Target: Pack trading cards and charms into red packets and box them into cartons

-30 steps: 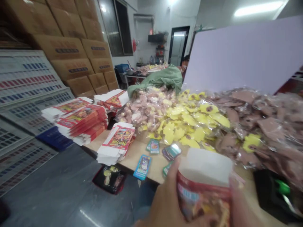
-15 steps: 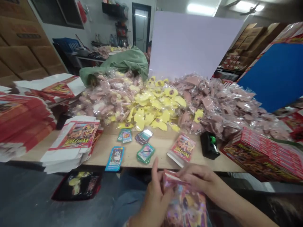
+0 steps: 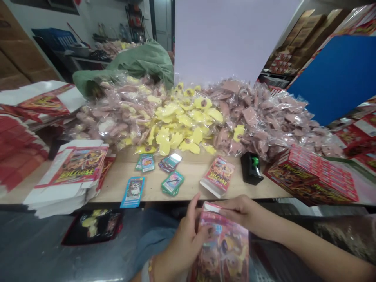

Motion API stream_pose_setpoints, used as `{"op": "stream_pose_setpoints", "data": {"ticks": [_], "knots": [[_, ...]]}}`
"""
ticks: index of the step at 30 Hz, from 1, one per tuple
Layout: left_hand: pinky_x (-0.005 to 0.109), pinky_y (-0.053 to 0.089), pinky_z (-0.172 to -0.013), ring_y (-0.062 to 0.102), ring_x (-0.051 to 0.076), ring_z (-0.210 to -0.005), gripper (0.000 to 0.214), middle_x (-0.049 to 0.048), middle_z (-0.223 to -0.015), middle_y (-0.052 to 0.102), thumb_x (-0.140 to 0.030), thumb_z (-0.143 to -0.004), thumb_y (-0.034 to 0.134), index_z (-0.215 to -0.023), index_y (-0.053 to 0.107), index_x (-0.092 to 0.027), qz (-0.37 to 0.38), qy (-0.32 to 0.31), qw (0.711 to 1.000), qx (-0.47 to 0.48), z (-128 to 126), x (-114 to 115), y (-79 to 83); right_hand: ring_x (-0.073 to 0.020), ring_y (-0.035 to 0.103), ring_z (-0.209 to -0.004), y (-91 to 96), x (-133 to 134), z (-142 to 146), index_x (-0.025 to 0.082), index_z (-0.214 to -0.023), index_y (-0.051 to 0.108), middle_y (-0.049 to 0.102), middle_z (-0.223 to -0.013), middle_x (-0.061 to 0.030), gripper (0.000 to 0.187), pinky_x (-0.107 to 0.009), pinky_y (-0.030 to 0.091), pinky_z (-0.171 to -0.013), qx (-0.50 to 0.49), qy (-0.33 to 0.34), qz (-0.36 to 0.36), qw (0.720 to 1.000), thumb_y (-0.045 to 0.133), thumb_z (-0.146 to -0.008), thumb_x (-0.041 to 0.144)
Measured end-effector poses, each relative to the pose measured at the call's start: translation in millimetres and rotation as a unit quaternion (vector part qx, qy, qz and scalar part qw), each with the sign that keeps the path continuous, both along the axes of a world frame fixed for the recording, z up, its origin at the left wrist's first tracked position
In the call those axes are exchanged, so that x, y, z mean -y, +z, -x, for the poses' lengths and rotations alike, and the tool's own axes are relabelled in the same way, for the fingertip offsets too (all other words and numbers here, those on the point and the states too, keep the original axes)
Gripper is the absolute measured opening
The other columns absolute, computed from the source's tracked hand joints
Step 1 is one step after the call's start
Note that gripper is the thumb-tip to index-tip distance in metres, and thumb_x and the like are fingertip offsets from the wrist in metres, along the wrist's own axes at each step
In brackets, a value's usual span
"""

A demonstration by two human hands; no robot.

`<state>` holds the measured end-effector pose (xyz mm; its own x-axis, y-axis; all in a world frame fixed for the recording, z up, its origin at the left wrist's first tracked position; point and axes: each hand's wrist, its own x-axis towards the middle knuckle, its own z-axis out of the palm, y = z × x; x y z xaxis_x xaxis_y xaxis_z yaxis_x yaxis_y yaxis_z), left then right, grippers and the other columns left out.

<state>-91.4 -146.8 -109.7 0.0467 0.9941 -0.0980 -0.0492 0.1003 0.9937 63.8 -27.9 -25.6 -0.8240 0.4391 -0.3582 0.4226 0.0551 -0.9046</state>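
Note:
A red printed cardboard box (image 3: 225, 250) with cartoon figures is held upright in front of my lap, below the table edge. My left hand (image 3: 190, 233) grips its left side, thumb across the front face and index finger pointing up. At the top edge my right hand (image 3: 242, 213) is closed on the box, its fingers by the white inside of a flap. Past my hands, a similar box (image 3: 219, 174) lies on the table. Left of it are small piles of trading cards: green ones (image 3: 172, 183), blue ones (image 3: 133, 192) and others (image 3: 146, 162).
A black tape dispenser (image 3: 251, 170) stands right of the lying box, beside stacked red boxes (image 3: 311, 172). Flattened cartons (image 3: 70, 172) are piled at left. Bagged yellow pieces (image 3: 182, 121) and bagged pink pieces (image 3: 258, 113) heap along the back, near a green sack (image 3: 147, 64).
My view has turned, so the table things sit further left and higher. The box in my hands appears more upright, its front face clearer. Both hands keep their hold on it.

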Motion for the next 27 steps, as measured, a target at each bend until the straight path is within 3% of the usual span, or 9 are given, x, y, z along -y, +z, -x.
{"op": "stream_pose_setpoints", "data": {"ticks": [3, 6, 10, 13, 16, 19, 22, 25, 27], "knots": [[0.032, 0.040, -0.092, 0.053, 0.018, -0.105, 0.069, 0.0102, -0.120, 0.054, -0.028, -0.086, 0.046, -0.139, 0.004, -0.020, -0.006, -0.022, 1.000, -0.007, 2, -2, 0.8, -0.0168, 0.058, -0.081, 8.5, 4, -3, 0.022, -0.103, 0.065, 0.066, -0.090, -0.0023, 0.033, -0.027, 0.048, -0.073, 0.002, 0.075, -0.032, 0.997, 0.044, -0.085, 0.040], [0.029, 0.037, -0.094, 0.049, 0.018, -0.110, 0.055, 0.0069, -0.126, 0.050, -0.024, -0.082, 0.052, -0.134, 0.031, -0.023, -0.014, -0.058, 0.997, -0.056, 12, -9, 10.0, -0.0179, 0.056, -0.090, 8.5, 19, -2, 0.023, -0.112, 0.059, 0.060, -0.102, -0.0058, 0.032, -0.029, 0.045, -0.081, -0.002, 0.085, -0.123, 0.989, 0.045, -0.086, 0.035], [0.025, 0.042, -0.079, 0.057, 0.016, -0.088, 0.030, 0.0013, -0.097, 0.063, -0.023, -0.081, 0.053, -0.109, 0.060, -0.026, -0.044, -0.143, 0.973, -0.176, 33, -15, 39.5, -0.0165, 0.056, -0.087, -21.6, 47, 0, 0.021, -0.100, 0.061, 0.056, -0.093, -0.0067, 0.025, -0.029, 0.046, -0.078, -0.046, -0.076, -0.240, 0.967, 0.040, -0.088, 0.029], [0.023, 0.042, -0.075, 0.057, 0.015, -0.081, 0.034, -0.0006, -0.088, 0.063, -0.023, -0.084, 0.048, -0.115, 0.056, -0.034, -0.048, -0.185, 0.949, -0.250, 45, -18, 57.0, -0.0163, 0.056, -0.087, -53.8, 67, -3, 0.023, -0.095, 0.059, 0.057, -0.092, -0.0056, 0.018, -0.028, 0.046, -0.077, -0.100, -0.222, -0.302, 0.921, 0.044, -0.086, 0.025], [0.022, 0.044, -0.074, 0.058, 0.015, -0.081, 0.034, -0.0006, -0.090, 0.065, -0.023, -0.086, 0.045, -0.117, 0.055, -0.032, -0.053, -0.249, 0.946, -0.202, 46, -32, 55.9, -0.0169, 0.057, -0.087, -74.6, 63, -15, 0.023, -0.086, 0.062, 0.059, -0.089, -0.0052, 0.020, -0.029, 0.046, -0.078, -0.110, -0.272, -0.284, 0.913, 0.042, -0.087, 0.027], [0.024, 0.046, -0.077, 0.060, 0.017, -0.089, 0.033, 0.0013, -0.103, 0.066, -0.029, -0.088, 0.041, -0.117, 0.057, -0.025, -0.052, -0.265, 0.954, -0.128, 37, -67, 35.3, -0.0201, 0.056, -0.093, -78.3, 16, -47, 0.022, -0.091, 0.064, 0.059, -0.099, -0.0064, 0.026, -0.032, 0.045, -0.084, -0.026, -0.373, -0.199, 0.906, 0.044, -0.085, 0.037], [0.027, 0.047, -0.082, 0.060, 0.018, -0.095, 0.033, 0.0018, -0.110, 0.064, -0.027, -0.087, 0.043, -0.116, 0.058, -0.022, -0.076, -0.267, 0.951, -0.134, 18, -123, 3.5, -0.0205, 0.056, -0.093, -78.9, -62, -88, 0.021, -0.117, 0.049, 0.053, -0.113, -0.0094, 0.036, -0.036, 0.048, -0.079, 0.121, -0.550, -0.075, 0.823, 0.036, -0.089, 0.038], [0.032, 0.048, -0.083, 0.061, 0.020, -0.094, 0.033, 0.0057, -0.107, 0.066, -0.021, -0.085, 0.042, -0.112, 0.060, -0.016, -0.112, -0.257, 0.942, -0.183, -3, -184, -16.8, -0.0175, 0.058, -0.084, -87.9, -131, -112, 0.016, -0.118, 0.046, 0.054, -0.109, -0.0092, 0.035, -0.036, 0.051, -0.070, 0.167, -0.588, 0.010, 0.792, 0.044, -0.088, 0.034], [0.036, 0.045, -0.089, 0.057, 0.022, -0.102, 0.038, 0.0104, -0.115, 0.061, -0.017, -0.085, 0.037, -0.118, 0.056, -0.012, -0.128, -0.210, 0.946, -0.210, -12, -212, -13.1, -0.0160, 0.058, -0.083, -95.3, -158, -116, 0.015, -0.113, 0.049, 0.056, -0.106, -0.0069, 0.032, -0.034, 0.051, -0.069, 0.176, -0.592, 0.065, 0.784, 0.049, -0.086, 0.032]]}}
